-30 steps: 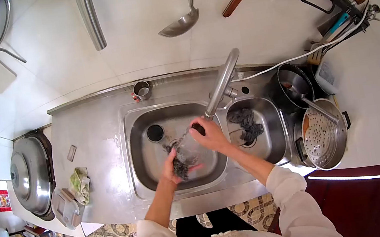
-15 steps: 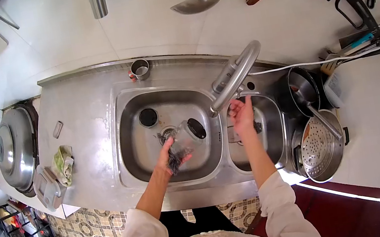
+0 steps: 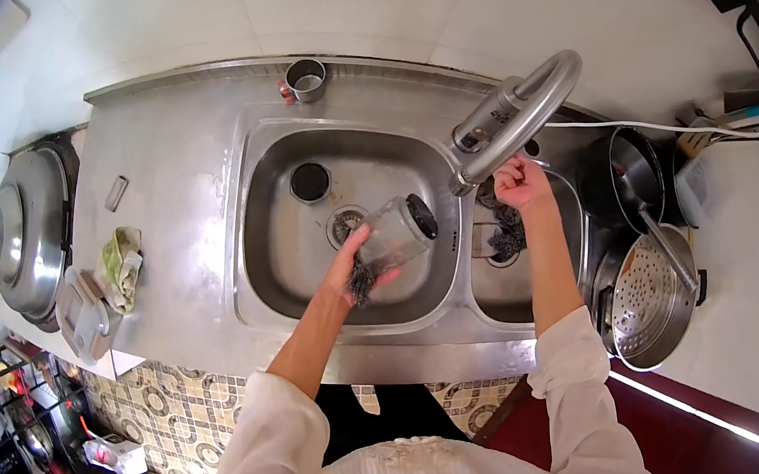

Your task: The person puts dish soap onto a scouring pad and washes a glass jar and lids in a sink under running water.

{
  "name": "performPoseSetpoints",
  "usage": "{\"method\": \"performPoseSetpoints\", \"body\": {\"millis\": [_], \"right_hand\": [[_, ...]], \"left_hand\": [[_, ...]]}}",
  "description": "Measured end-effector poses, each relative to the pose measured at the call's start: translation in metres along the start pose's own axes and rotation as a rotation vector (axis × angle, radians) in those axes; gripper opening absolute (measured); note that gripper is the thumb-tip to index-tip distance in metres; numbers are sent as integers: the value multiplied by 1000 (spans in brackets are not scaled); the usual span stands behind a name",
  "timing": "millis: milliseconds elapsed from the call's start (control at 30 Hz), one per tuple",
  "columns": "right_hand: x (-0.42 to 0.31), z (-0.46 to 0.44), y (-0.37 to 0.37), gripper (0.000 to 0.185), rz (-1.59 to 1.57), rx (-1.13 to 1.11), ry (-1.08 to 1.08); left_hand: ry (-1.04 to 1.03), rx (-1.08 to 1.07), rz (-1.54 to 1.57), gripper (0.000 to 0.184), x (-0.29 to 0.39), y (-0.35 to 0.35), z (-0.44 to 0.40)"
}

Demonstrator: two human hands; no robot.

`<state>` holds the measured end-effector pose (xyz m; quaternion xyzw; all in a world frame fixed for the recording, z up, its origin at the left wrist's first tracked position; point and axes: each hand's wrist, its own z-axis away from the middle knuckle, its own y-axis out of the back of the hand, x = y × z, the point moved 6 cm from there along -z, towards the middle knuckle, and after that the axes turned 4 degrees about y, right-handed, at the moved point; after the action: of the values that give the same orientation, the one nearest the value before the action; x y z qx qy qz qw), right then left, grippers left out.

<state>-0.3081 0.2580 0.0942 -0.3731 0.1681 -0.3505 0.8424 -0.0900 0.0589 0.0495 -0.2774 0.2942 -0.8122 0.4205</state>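
Cupping clear jar (image 3: 388,240) and scourer (image 3: 361,285) in left hand (image 3: 341,272), nearer of 2; angling black end roughly toward right hand (image 3: 525,185), curled beside faucet (image 3: 510,140), can't tell if pinching.

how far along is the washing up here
Done: nothing I can confirm; the pictures don't show whether anything is clean yet.
In hand: the left hand holds a clear jar and a dark scrubber over the large basin, while the right hand is by the faucet.
Left: probably finishing the jar, and perhaps the round black item in that basin.
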Motion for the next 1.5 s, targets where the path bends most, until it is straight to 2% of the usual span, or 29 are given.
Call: {"method": "performPoseSetpoints", "body": {"millis": [200, 367, 433, 500, 533, 567, 633, 700, 833, 900, 933, 1000, 1033, 1100, 1133, 1200, 1233, 1300, 1433, 1500], "right_hand": [[-17, 3, -22, 18, -166, 60, -17], [-22, 4, -34, 15, -306, -17, -80], [-18, 2, -38, 16, -210, -55, 55], [10, 20, -44, 21, 347, 157, 555], [23, 17, -32, 31, 521, 115, 641], [36, 5, -6, 34, 922, 42, 724], [91, 14, -3, 31, 1592, 43, 795], [138, 29, -9, 31, 1982, -222, 1362], [143, 3, 18, 25, 1842, -184, 1341], [136, -38, 76, 24, 1277, 73, 405], [133, -45, 86, 24, 1278, 77, 402], [135, -50, 111, 29, 940, 274, 203], [138, -45, 109, 29, 946, 278, 201], [141, -33, 101, 36, 960, 347, 353], [147, -34, 101, 36, 965, 347, 350], [145, -20, 76, 33, 1354, 185, 818], [148, -19, 76, 33, 1358, 184, 813], [157, -19, 72, 27, 1065, 0, 762], [164, -18, 65, 25, 1016, -58, 639], [176, -24, 87, 24, 457, 166, 228]], "left_hand": [[-1, -6, -62, 54, 1, -13, -8], [-13, 12, -81, 55, 3, -23, -14], [-12, 22, -74, 54, 3, -23, -15], [-29, 44, -88, 54, 6, -23, -17], [-32, 40, -86, 54, 7, -23, -18], [-39, 47, -85, 56, 8, -22, -19], [-49, 65, -81, 57, 7, -13, -22], [-76, 137, -125, 58, 4, 3, -30], [-175, 190, -264, 61, 8, 7, -14], [-268, 225, -497, 61, 11, 6, -11], [-264, 225, -494, 61, 11, 7, -11], [-486, 193, -737, 61, 20, -1, -9], [-484, 192, -730, 61, 19, 5, -15], [-920, 181, -1014, 57, 36, -8, -9], [-920, 186, -1008, 57, 39, -10, -6], [-312, 266, -448, 55, 23, 12, -11], [-312, 268, -444, 55, 25, 13, -10], [-102, 224, -270, 55, 21, 19, -9], [1, 217, -198, 57, 19, 19, 7], [-20, 205, -274, 59, 15, 27, 2]]}}
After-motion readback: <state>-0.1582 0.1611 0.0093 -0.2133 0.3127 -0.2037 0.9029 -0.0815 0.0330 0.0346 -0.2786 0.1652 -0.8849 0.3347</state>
